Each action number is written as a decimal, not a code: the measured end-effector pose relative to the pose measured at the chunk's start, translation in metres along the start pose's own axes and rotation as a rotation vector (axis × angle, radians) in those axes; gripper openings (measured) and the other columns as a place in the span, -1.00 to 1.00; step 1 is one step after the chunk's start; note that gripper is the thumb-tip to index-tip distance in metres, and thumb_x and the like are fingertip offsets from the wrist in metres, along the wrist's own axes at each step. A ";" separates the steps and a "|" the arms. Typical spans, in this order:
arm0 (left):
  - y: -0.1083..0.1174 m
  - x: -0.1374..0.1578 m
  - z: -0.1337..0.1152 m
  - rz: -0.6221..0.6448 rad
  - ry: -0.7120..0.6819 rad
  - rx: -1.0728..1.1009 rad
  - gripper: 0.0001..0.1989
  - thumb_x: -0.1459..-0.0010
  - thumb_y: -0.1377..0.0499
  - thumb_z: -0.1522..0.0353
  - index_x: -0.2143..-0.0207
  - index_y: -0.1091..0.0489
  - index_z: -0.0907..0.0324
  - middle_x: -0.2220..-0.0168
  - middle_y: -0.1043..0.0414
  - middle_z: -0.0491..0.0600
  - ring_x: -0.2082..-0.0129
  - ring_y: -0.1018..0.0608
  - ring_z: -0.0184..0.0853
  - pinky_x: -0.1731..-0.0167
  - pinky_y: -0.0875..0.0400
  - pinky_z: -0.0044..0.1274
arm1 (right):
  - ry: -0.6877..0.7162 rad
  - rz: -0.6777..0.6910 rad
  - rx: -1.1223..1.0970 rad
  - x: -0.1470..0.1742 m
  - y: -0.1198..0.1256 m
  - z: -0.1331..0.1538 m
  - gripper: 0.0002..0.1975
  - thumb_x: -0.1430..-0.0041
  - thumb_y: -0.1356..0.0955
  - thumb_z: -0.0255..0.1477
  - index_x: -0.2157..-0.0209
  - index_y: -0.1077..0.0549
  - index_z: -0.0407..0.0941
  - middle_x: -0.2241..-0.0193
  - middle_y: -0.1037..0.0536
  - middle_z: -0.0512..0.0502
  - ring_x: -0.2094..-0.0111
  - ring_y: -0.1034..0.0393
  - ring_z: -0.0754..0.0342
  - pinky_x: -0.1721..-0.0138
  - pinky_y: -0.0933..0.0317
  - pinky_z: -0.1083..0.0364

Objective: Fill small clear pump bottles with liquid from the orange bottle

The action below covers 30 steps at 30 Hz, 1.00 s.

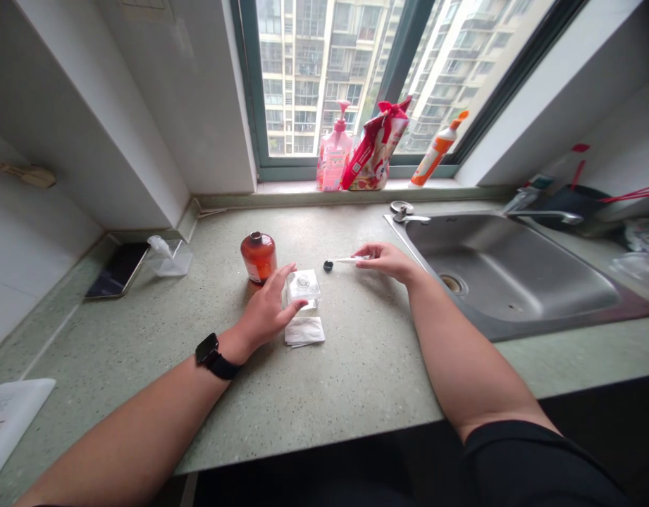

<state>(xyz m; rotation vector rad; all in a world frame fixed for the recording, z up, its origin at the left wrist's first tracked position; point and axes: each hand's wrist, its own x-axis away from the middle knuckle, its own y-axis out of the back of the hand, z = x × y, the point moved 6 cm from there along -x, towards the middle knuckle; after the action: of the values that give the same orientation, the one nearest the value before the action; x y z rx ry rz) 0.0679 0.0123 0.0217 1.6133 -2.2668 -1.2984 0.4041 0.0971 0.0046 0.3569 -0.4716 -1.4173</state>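
Observation:
My right hand [385, 260] is closed on a thin white stick [348, 260], its exact kind unclear, held nearly level over the counter. By the stick's left tip is a small black cap [328, 266]; whether they touch I cannot tell. My left hand [271, 306], thumb and fingers apart, is at the left side of a clear square container [304, 287] with a round opening on top. Contact between them is unclear. Just behind that hand stands an uncapped amber bottle [258, 258]. Folded white tissue [304, 331] lies in front of the container.
On the right is a steel sink [514, 267] with a faucet [546, 215]. A phone [118, 270] and a clear tissue box [170, 258] are at the left. A pink pump bottle [335, 158], red bag [377, 148] and orange bottle [437, 153] line the windowsill.

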 end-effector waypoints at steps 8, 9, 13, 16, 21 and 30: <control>-0.001 0.000 0.001 -0.007 -0.016 0.003 -0.30 -0.43 -0.27 0.18 -0.48 -0.09 0.07 -0.37 -0.40 0.19 -0.25 -0.58 -0.03 -0.29 -0.49 -0.12 | 0.080 -0.021 0.050 -0.001 -0.002 0.003 -0.57 0.16 -0.62 -0.07 0.28 -0.71 -0.02 -0.04 -0.66 -0.20 0.09 -0.48 -0.12 0.03 -0.34 -0.11; -0.001 0.000 0.001 -0.007 -0.016 0.001 -0.30 -0.43 -0.27 0.18 -0.48 -0.09 0.07 -0.36 -0.40 0.19 -0.24 -0.58 -0.03 -0.29 -0.49 -0.12 | 0.084 -0.021 0.062 -0.001 -0.002 0.003 -0.58 0.16 -0.62 -0.07 0.28 -0.72 -0.02 -0.04 -0.65 -0.19 0.07 -0.49 -0.13 0.01 -0.34 -0.12; 0.000 0.000 0.001 -0.005 -0.017 -0.007 -0.29 -0.43 -0.26 0.17 -0.49 -0.09 0.08 -0.36 -0.40 0.19 -0.23 -0.59 -0.05 -0.29 -0.50 -0.14 | 0.098 -0.010 0.088 -0.003 -0.003 0.001 -0.62 0.13 -0.62 -0.10 0.28 -0.72 0.00 -0.03 -0.65 -0.19 -0.02 -0.50 -0.18 -0.07 -0.34 -0.14; 0.000 0.000 0.001 -0.002 -0.020 -0.007 -0.30 -0.43 -0.26 0.17 -0.49 -0.09 0.09 -0.36 -0.40 0.20 -0.25 -0.57 -0.04 -0.30 -0.48 -0.14 | 0.094 -0.006 0.063 -0.004 -0.003 -0.002 -0.63 0.12 -0.63 -0.13 0.27 -0.72 0.00 0.01 -0.66 -0.18 -0.08 -0.49 -0.20 -0.15 -0.33 -0.17; -0.001 0.000 0.001 -0.002 -0.021 0.001 -0.30 -0.43 -0.26 0.18 -0.48 -0.09 0.09 -0.37 -0.39 0.20 -0.27 -0.55 -0.03 -0.31 -0.46 -0.12 | 0.090 -0.012 0.058 -0.005 -0.003 -0.005 -0.62 0.12 -0.63 -0.14 0.25 -0.72 -0.01 0.01 -0.65 -0.19 -0.08 -0.49 -0.19 -0.21 -0.32 -0.20; -0.001 -0.001 0.001 0.001 -0.012 0.009 -0.30 -0.43 -0.26 0.17 -0.48 -0.09 0.09 -0.37 -0.39 0.20 -0.26 -0.57 -0.03 -0.29 -0.49 -0.13 | 0.114 -0.002 0.053 -0.001 -0.003 0.004 -0.58 -0.04 -0.55 0.03 0.28 -0.70 -0.02 0.01 -0.66 -0.22 -0.08 -0.51 -0.19 -0.20 -0.35 -0.20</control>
<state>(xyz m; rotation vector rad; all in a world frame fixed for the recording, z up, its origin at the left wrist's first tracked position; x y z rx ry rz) 0.0680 0.0135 0.0205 1.6113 -2.2836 -1.3034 0.3995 0.0974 0.0064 0.4784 -0.4163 -1.3804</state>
